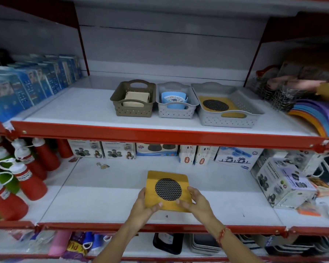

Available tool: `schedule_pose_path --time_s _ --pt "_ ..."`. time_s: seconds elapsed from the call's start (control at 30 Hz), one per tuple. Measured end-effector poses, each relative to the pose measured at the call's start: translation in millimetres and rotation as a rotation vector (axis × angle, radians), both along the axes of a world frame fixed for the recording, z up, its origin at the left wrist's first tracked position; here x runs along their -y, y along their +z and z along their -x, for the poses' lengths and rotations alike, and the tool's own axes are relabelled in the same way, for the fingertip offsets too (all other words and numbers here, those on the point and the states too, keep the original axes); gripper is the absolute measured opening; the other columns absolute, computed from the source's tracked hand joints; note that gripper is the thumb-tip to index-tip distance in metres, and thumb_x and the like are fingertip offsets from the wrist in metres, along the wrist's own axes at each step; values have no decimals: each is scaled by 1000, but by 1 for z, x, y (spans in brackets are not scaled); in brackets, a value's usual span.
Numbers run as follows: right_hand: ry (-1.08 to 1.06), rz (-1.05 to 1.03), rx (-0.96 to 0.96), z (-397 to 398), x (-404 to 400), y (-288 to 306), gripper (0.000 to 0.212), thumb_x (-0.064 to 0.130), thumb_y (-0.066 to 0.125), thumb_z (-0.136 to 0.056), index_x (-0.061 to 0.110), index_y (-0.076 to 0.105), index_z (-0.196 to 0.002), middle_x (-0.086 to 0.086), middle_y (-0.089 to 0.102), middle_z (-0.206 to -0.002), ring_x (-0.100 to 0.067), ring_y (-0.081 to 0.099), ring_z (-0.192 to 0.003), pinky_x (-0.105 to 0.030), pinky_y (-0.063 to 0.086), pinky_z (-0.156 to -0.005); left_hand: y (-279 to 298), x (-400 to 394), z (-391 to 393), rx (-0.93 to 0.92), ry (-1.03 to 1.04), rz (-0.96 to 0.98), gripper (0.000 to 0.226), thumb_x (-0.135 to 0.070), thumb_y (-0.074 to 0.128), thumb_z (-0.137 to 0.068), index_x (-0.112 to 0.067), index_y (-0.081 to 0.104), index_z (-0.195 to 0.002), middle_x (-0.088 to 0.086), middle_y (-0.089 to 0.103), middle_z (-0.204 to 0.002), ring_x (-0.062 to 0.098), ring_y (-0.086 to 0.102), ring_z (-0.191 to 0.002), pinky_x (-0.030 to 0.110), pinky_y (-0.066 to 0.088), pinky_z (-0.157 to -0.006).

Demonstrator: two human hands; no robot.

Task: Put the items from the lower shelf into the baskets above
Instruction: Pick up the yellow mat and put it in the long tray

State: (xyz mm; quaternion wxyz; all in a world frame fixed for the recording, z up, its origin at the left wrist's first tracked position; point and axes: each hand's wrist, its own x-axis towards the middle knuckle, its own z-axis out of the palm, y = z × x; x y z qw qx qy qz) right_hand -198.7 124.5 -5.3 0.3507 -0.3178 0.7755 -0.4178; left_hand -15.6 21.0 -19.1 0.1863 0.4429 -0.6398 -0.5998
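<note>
On the lower shelf (106, 202), one yellow pad (165, 179) with a black mesh circle is gripped at its near corners by the left hand (145, 205) and right hand (197, 203). Above stand three baskets: a brown basket (133, 109), a small grey basket (176, 111) and a wide grey basket (228, 118) holding one matching pad. Red-edged white store shelving surrounds them.

Red bottles (32, 173) stood at the left, blue packets (27, 86) above them, boxes (120, 149) along the back, and coloured mats (315, 118) at the right.
</note>
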Motion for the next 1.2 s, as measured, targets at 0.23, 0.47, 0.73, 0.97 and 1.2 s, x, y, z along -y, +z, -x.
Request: schedule_pose_path --time_s 0.23,0.47,0.73,0.97,1.2 --pt "83 165 -23 -20 -34 58 94 22 90 -58 10 42 -138 -5 54 -138 -17 53 -125 -38 43 -108 45 -26 -34 -139 7 228 65 -21 77 -76 -15 42 -131 -8 63 -116 -4 61 -101 15 47 -88" --pt "178 309 -147 -45 -75 125 105 23 92 -54 18 37 -143 6 37 -150 -7 40 -134 -22 33 -110 111 -59 -63 -249 -11 420 66 -20 80 -71 -52 40 -113 -49 57 -102 -20 53 -101 4 44 -82" --pt "154 430 -372 -51 -88 173 97 23 90 -57 26 41 -141 14 29 -152 2 40 -127 4 38 -85 159 -72 -67 -366 32 532 81 -27 82 -65 -43 34 -129 -51 50 -106 -32 42 -103 -6 35 -81" --pt "120 527 -387 -11 -75 219 105 36 89 -48 22 43 -141 7 33 -153 0 44 -129 -10 39 -101 221 -51 -28 -390 -115 607 69 -26 76 -74 -47 38 -128 -40 60 -111 -14 56 -105 5 43 -83" --pt "91 546 -480 62 -56 271 97 54 83 -41 25 56 -130 5 31 -153 -5 40 -134 -37 40 -111 260 -7 48 -275 -229 683 76 -53 71 -73 -39 36 -139 -18 56 -133 0 48 -125 31 37 -109"
